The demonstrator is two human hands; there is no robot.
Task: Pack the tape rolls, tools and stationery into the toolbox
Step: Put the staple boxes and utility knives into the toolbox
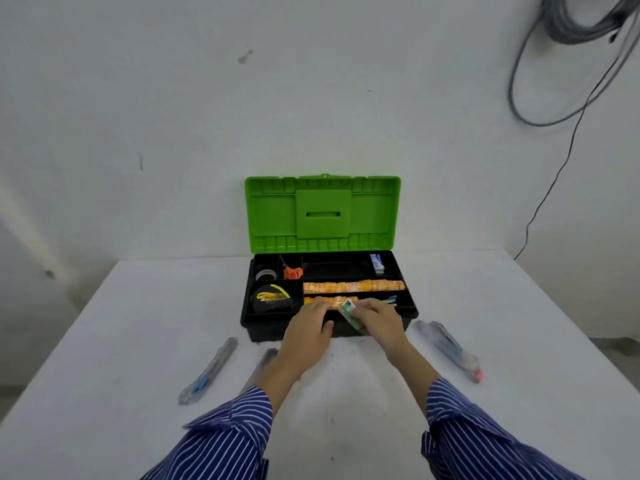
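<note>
You are working at the front edge of the toolbox [329, 332], which is standing open with its green lid [322, 214] upright against the wall. Your right hand [379, 322] is closing its fingers around a small green-and-white packet [348, 311], held tilted just above the front long compartment. Your left hand [306, 329] is resting partly curled on the front rim, fingertips reaching toward the orange strip [329, 301] lying in that compartment; whether it is gripping anything cannot be told.

Judged step: you are seating the packet into the front compartment. The next move calls for lowering it flat, clear of the rim and beside the orange strip, then releasing.

Already packed, beyond your left hand: a tape measure [272, 297], a tape roll [266, 274] and an orange-handled tool [292, 271]. A second orange strip [353, 286] is lying beyond your fingertips.

Still to pack: two wrapped items [207, 375] [265, 362] lying left of your left wrist, one partly hidden by your forearm, and a wrapped bundle [448, 349] right of your right wrist. The table [104, 358] is giving open room on both sides; its edges are well apart from your hands.
</note>
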